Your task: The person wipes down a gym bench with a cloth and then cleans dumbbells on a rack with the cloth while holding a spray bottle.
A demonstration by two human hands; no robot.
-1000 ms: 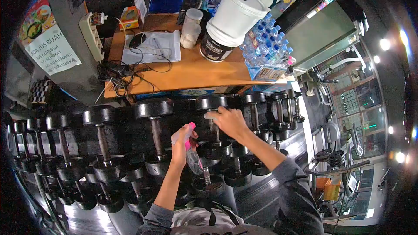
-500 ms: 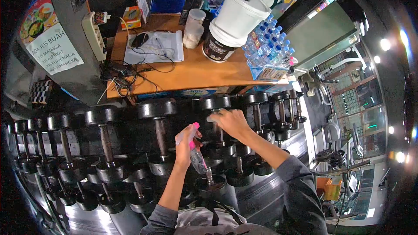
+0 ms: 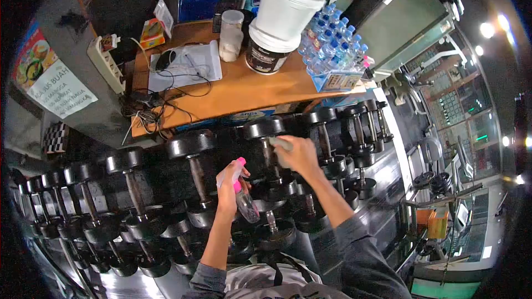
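My left hand [image 3: 228,181] is wrapped round the neck of a clear spray bottle [image 3: 247,206] with a pink nozzle and collar. The bottle tilts over the dumbbell rack. In my right hand [image 3: 299,158] is a greyish cloth [image 3: 281,145], pressed near the upper handle of a black dumbbell [image 3: 264,128] in the top row. The fingertips of this hand are partly blurred. Left of the bottle lies another large dumbbell [image 3: 191,143], which neither hand touches.
Behind the rack stands a wooden desk [image 3: 244,89] with cables, papers, clear jars [image 3: 231,36], stacked white buckets [image 3: 288,8] and many water bottles [image 3: 332,44]. More dumbbells [image 3: 124,160] line both rows. Gym machines [image 3: 438,182] stand at the right.
The view has shifted and tilted slightly. My right hand has turned a little on the dumbbell handle, and more of the cloth shows. My left hand still grips the bottle.
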